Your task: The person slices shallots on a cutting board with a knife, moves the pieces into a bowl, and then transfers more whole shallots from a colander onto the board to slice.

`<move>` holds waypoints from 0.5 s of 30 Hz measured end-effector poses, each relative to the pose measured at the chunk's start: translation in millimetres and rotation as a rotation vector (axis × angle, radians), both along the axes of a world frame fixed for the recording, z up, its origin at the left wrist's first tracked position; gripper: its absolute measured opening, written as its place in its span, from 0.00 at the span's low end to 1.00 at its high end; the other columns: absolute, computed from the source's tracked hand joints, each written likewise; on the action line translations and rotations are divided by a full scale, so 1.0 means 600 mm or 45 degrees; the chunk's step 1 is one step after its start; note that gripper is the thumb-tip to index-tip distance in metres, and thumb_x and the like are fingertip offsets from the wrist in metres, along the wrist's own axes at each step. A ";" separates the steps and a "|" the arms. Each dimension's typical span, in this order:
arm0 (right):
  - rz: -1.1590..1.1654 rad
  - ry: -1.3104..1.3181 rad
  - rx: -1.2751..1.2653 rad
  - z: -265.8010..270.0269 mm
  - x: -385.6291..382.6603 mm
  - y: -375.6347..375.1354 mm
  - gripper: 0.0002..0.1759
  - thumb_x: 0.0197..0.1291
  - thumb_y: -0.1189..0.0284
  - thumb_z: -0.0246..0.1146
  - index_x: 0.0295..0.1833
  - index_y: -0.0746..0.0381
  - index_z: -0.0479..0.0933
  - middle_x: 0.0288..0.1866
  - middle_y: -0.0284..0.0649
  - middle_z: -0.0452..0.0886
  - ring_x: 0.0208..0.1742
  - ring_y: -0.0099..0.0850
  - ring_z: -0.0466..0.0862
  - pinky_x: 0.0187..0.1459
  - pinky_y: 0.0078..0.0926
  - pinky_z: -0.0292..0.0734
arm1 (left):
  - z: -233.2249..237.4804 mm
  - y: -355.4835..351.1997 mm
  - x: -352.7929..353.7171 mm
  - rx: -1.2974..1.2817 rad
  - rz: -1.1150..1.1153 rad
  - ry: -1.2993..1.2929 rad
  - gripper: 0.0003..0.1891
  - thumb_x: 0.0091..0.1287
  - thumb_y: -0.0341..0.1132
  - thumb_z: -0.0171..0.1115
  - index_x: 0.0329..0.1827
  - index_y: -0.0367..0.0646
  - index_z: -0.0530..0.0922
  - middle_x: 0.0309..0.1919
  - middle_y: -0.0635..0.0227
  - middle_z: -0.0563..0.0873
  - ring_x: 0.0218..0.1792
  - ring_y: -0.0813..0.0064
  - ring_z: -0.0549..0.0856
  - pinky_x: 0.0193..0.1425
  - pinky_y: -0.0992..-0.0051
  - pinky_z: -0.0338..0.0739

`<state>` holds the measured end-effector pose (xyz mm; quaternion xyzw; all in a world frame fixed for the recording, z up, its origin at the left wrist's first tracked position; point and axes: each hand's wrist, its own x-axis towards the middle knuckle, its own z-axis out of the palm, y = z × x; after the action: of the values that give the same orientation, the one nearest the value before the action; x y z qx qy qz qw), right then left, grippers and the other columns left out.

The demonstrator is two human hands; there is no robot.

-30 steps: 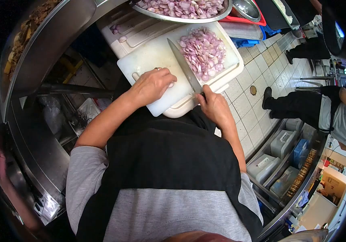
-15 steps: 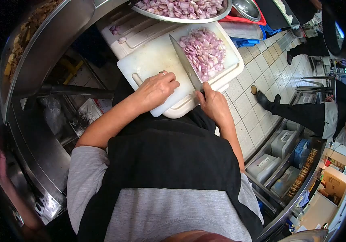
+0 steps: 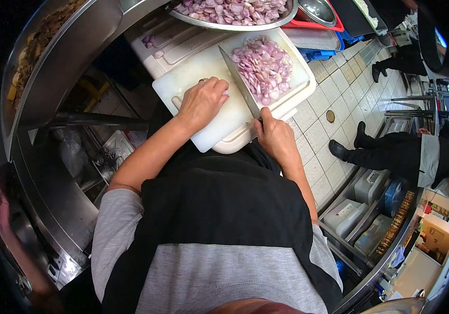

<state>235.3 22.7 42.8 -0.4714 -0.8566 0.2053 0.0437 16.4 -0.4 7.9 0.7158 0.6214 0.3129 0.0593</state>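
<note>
My right hand (image 3: 276, 135) grips the handle of a wide kitchen knife (image 3: 241, 82). Its blade lies slanted over the white cutting board (image 3: 182, 78), along the left edge of a pile of sliced shallots (image 3: 265, 68). Left of the blade, my left hand (image 3: 202, 104) is closed over the board, with a small pale-pink shallot (image 3: 226, 92) showing at its fingertips. Most of that shallot is hidden by the fingers. The board rests on a cream plastic container lid (image 3: 229, 145).
A steel bowl (image 3: 235, 26) of sliced shallots stands beyond the board. A few shallot pieces (image 3: 158, 54) lie on another lid at its left. Steel equipment (image 3: 67, 68) curves along the left. A co-worker (image 3: 392, 157) stands on the tiled floor at right.
My left hand has shifted slightly up and left, and a shallot now shows at its fingertips. The knife has barely moved. At right the co-worker's feet have changed position.
</note>
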 end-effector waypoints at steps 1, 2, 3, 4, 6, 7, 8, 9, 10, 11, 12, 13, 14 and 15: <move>0.017 0.009 0.008 0.003 -0.001 -0.002 0.13 0.67 0.66 0.60 0.43 0.65 0.67 0.26 0.58 0.81 0.32 0.58 0.83 0.33 0.53 0.77 | 0.002 0.000 0.002 -0.011 0.039 -0.018 0.14 0.58 0.31 0.71 0.44 0.42 0.78 0.35 0.62 0.85 0.37 0.60 0.86 0.41 0.64 0.81; 0.017 0.012 0.007 0.004 -0.002 -0.006 0.13 0.67 0.66 0.60 0.43 0.65 0.67 0.26 0.58 0.81 0.32 0.58 0.83 0.33 0.53 0.77 | 0.002 0.000 0.003 -0.012 0.039 -0.015 0.14 0.58 0.31 0.71 0.44 0.42 0.78 0.35 0.62 0.85 0.37 0.60 0.86 0.41 0.64 0.81; 0.055 0.021 0.016 0.005 -0.003 -0.011 0.14 0.67 0.66 0.59 0.42 0.65 0.67 0.24 0.58 0.81 0.30 0.58 0.84 0.32 0.53 0.78 | 0.002 0.000 0.005 -0.038 0.057 -0.048 0.15 0.58 0.32 0.72 0.45 0.42 0.78 0.34 0.61 0.86 0.37 0.61 0.87 0.42 0.65 0.81; 0.092 0.028 0.025 0.006 -0.003 -0.016 0.14 0.68 0.65 0.59 0.41 0.65 0.67 0.23 0.58 0.81 0.28 0.57 0.84 0.30 0.53 0.78 | 0.001 0.000 0.007 -0.063 0.075 -0.084 0.15 0.58 0.33 0.72 0.45 0.42 0.77 0.34 0.61 0.86 0.37 0.61 0.87 0.42 0.65 0.81; 0.077 0.005 -0.013 0.010 -0.006 -0.025 0.13 0.67 0.66 0.59 0.41 0.65 0.67 0.24 0.57 0.81 0.29 0.57 0.84 0.31 0.53 0.78 | 0.002 -0.003 0.009 -0.071 0.065 -0.100 0.15 0.58 0.32 0.72 0.45 0.41 0.78 0.34 0.61 0.86 0.37 0.62 0.87 0.42 0.65 0.81; 0.062 -0.018 -0.051 0.011 -0.007 -0.027 0.13 0.67 0.67 0.60 0.42 0.65 0.67 0.24 0.56 0.81 0.30 0.57 0.83 0.32 0.52 0.77 | 0.001 -0.006 0.008 -0.083 0.040 -0.177 0.13 0.59 0.32 0.71 0.44 0.41 0.79 0.35 0.60 0.87 0.37 0.59 0.87 0.43 0.63 0.81; 0.056 -0.017 -0.054 0.012 -0.006 -0.027 0.13 0.67 0.67 0.60 0.42 0.65 0.67 0.24 0.56 0.81 0.30 0.57 0.83 0.32 0.52 0.77 | 0.001 -0.008 0.007 -0.097 0.014 -0.253 0.11 0.60 0.32 0.70 0.42 0.40 0.79 0.37 0.58 0.87 0.38 0.56 0.86 0.44 0.62 0.80; 0.066 -0.003 -0.057 0.012 -0.006 -0.027 0.13 0.67 0.67 0.60 0.42 0.65 0.67 0.24 0.56 0.81 0.30 0.57 0.83 0.32 0.52 0.77 | 0.000 -0.010 0.005 -0.101 0.009 -0.251 0.11 0.60 0.32 0.70 0.42 0.40 0.79 0.37 0.58 0.87 0.38 0.56 0.86 0.44 0.62 0.80; 0.077 0.012 -0.059 0.013 -0.006 -0.026 0.13 0.67 0.66 0.60 0.42 0.65 0.67 0.23 0.56 0.81 0.30 0.56 0.83 0.32 0.52 0.77 | -0.001 -0.012 0.001 -0.054 -0.015 -0.262 0.09 0.60 0.30 0.69 0.41 0.40 0.80 0.37 0.59 0.87 0.39 0.57 0.86 0.45 0.62 0.80; 0.073 0.015 -0.061 0.014 -0.006 -0.026 0.13 0.67 0.66 0.60 0.42 0.65 0.67 0.23 0.56 0.81 0.30 0.56 0.83 0.32 0.52 0.77 | -0.001 -0.013 -0.003 -0.006 -0.037 -0.272 0.07 0.60 0.29 0.68 0.40 0.39 0.81 0.37 0.60 0.87 0.39 0.57 0.86 0.46 0.63 0.80; 0.072 0.004 -0.063 0.016 -0.007 -0.026 0.13 0.67 0.66 0.60 0.42 0.65 0.67 0.23 0.56 0.81 0.30 0.56 0.83 0.32 0.51 0.77 | -0.003 -0.014 -0.006 -0.007 -0.040 -0.269 0.07 0.60 0.29 0.68 0.40 0.39 0.81 0.37 0.60 0.87 0.39 0.57 0.86 0.46 0.63 0.80; 0.073 -0.008 -0.066 0.016 -0.008 -0.026 0.13 0.67 0.66 0.60 0.42 0.65 0.68 0.23 0.56 0.81 0.29 0.56 0.83 0.32 0.51 0.77 | -0.007 -0.014 -0.010 0.062 -0.079 -0.231 0.06 0.60 0.28 0.67 0.39 0.40 0.82 0.37 0.61 0.87 0.40 0.58 0.86 0.46 0.63 0.80; 0.073 -0.006 -0.065 0.016 -0.009 -0.025 0.13 0.67 0.66 0.60 0.42 0.65 0.68 0.23 0.56 0.81 0.29 0.56 0.83 0.32 0.51 0.77 | -0.009 -0.013 -0.012 0.133 -0.118 -0.194 0.05 0.60 0.27 0.66 0.38 0.40 0.82 0.36 0.62 0.87 0.40 0.59 0.86 0.46 0.64 0.80; 0.082 -0.013 -0.050 0.015 -0.009 -0.025 0.13 0.67 0.66 0.60 0.42 0.65 0.68 0.23 0.56 0.81 0.29 0.56 0.83 0.31 0.51 0.77 | -0.008 -0.013 -0.013 0.133 -0.119 -0.194 0.05 0.60 0.27 0.66 0.38 0.40 0.82 0.36 0.62 0.87 0.40 0.59 0.86 0.46 0.64 0.80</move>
<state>230.1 7.7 51.6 -0.4454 -0.8674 0.2208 0.0236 8.6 -7.9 2.8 0.7202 0.5640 0.3953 0.0835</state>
